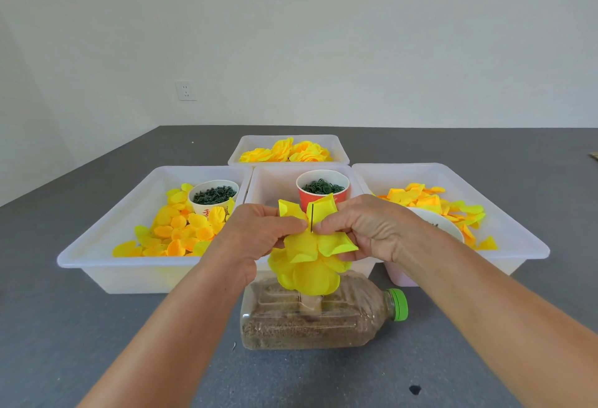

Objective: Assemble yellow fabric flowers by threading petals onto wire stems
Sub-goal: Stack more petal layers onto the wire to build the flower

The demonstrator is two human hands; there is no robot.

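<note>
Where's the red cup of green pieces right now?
In the head view, the red cup stands in the middle white tray, just behind the yellow flower that both hands are working on, in front of the far tray of finished flowers.

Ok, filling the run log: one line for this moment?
left hand: pinches petal | right hand: pinches petal | wire: upright, through flower | bottle: lying

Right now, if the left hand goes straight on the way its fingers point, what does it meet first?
Probably the wire stem: the left hand points right, pinching the yellow petals beside it. Beyond waits the right hand. Depth is unclear.
</note>
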